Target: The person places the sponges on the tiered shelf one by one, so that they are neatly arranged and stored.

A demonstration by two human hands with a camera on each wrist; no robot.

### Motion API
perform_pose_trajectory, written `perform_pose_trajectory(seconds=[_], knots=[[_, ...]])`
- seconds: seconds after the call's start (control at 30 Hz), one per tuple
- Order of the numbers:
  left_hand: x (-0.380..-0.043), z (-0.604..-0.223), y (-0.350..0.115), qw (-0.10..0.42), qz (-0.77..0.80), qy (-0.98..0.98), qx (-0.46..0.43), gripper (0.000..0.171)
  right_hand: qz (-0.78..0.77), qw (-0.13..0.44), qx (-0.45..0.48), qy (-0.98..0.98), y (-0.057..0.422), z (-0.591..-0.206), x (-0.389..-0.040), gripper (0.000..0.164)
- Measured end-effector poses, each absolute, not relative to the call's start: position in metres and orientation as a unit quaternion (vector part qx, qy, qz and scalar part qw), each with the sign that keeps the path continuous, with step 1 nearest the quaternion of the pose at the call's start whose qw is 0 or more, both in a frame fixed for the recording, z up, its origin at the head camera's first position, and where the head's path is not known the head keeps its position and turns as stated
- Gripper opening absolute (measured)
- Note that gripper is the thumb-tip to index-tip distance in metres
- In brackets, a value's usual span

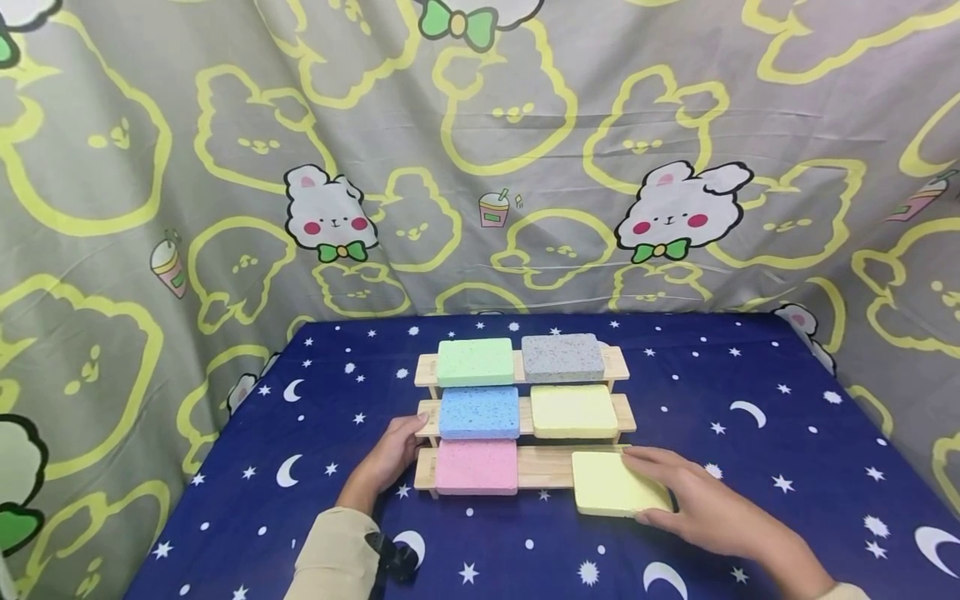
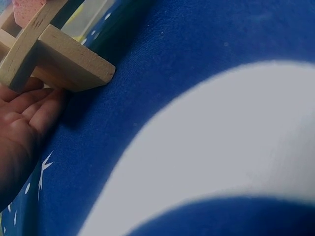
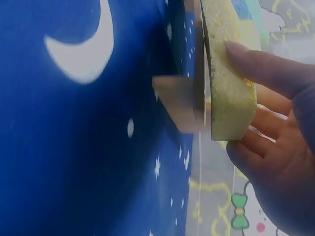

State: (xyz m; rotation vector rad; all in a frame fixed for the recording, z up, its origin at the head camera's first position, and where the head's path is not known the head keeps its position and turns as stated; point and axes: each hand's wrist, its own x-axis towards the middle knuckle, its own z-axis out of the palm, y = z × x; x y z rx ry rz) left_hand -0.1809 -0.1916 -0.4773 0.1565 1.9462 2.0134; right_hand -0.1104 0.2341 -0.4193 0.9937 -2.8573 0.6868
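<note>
A three-step wooden rack (image 1: 546, 465) stands on the table, carrying flat rectangular sponges. At the right end of its lowest step, my right hand (image 1: 701, 504) pinches a yellow sponge (image 1: 611, 485) between thumb and fingers. In the right wrist view this sponge (image 3: 227, 93) is close over the wooden step (image 3: 198, 73). My left hand (image 1: 393, 454) holds the rack's left end, its fingers against a wooden leg (image 2: 74, 59) in the left wrist view. A pink sponge (image 1: 477, 467) lies on the left of the lowest step.
On the middle step sit a blue sponge (image 1: 480, 412) and another yellow sponge (image 1: 573, 410). The top step bears a green sponge (image 1: 475, 362) and a grey sponge (image 1: 562, 357). A blue cloth with moons and stars (image 1: 750, 467) covers the table; a patterned curtain (image 1: 480, 275) hangs behind.
</note>
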Motion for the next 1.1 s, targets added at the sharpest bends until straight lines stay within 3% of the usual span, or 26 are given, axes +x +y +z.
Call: perform_pose_trajectory(seconds=[0.17, 0.5, 1.1], knots=[[-0.180, -0.477, -0.191, 0.167, 0.709, 0.683, 0.060, 0.057, 0.231, 0.059, 0.352, -0.905, 0.219, -0.425, -0.116, 0.060], [-0.180, -0.476, -0.192, 0.166, 0.713, 0.678, 0.069, 0.057, 0.241, 0.031, 0.347, -0.906, 0.198, -0.431, -0.122, 0.057], [-0.180, -0.476, -0.191, 0.167, 0.713, 0.679, 0.061, 0.057, 0.219, 0.084, 0.341, -0.910, 0.192, -0.435, -0.122, 0.052]])
